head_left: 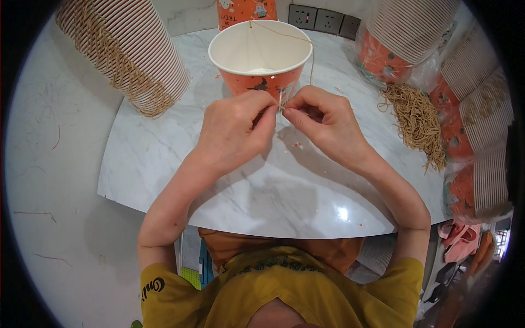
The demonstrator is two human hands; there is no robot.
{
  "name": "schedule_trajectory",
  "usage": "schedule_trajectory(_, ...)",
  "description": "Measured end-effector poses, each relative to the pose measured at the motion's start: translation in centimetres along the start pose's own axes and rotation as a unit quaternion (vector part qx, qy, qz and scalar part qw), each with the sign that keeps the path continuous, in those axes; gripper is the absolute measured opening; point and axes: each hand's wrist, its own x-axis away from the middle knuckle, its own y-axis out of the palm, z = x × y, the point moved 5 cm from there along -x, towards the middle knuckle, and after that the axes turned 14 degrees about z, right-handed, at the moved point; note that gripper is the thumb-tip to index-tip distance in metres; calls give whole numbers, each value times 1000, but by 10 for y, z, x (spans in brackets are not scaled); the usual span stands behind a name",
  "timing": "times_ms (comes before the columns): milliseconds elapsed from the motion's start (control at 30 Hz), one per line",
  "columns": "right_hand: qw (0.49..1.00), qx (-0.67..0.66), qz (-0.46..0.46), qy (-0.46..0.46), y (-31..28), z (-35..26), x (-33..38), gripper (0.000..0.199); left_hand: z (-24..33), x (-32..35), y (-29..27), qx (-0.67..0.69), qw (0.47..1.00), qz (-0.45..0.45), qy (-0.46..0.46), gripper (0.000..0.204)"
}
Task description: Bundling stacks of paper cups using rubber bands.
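An orange paper bucket [235, 79] with a white rim and white inside stands upright on the marble-patterned table, in front of my hands. A thin tan cord [313, 60] runs from the far side of its rim, across the opening and down over the right side. My left hand [235, 120] and my right hand [328, 120] meet at the bucket's near side. Both pinch the thin cord between thumb and forefinger, the fingertips nearly touching. Whether a knot lies between them is too small to tell.
A tall leaning stack of nested buckets [131, 49] with cords stands at the left. A heap of loose tan cords [418, 123] lies at the right. Behind it are bagged bucket stacks [410, 33]. Another orange bucket [246, 12] and black wall sockets [324, 21] are at the back.
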Motion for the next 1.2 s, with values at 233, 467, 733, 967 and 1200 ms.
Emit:
schedule_trajectory(233, 993, -97, 26, 60, -1, 13, -2, 13, 11, -19, -27, -92, 969, 174, 149, 11)
schedule_trajectory(467, 974, -166, 57, 142, 4, 18, 4, 12, -6, -27, -14, -151, 961, 79, 217, 23)
schedule_trajectory(733, 972, -178, 82, 130, 2, 21, 1, 14, -1, -24, -8, -139, 970, 51, 192, 18)
schedule_trajectory(967, 969, -169, 67, 164, 3, 19, 3, 14, 4, -20, -6, -132, 969, 56, 203, 19)
schedule_trajectory(1200, 967, -172, 64, 178, 3, 20, 4, 15, 6, -18, -5, -139, 970, 48, 195, 18)
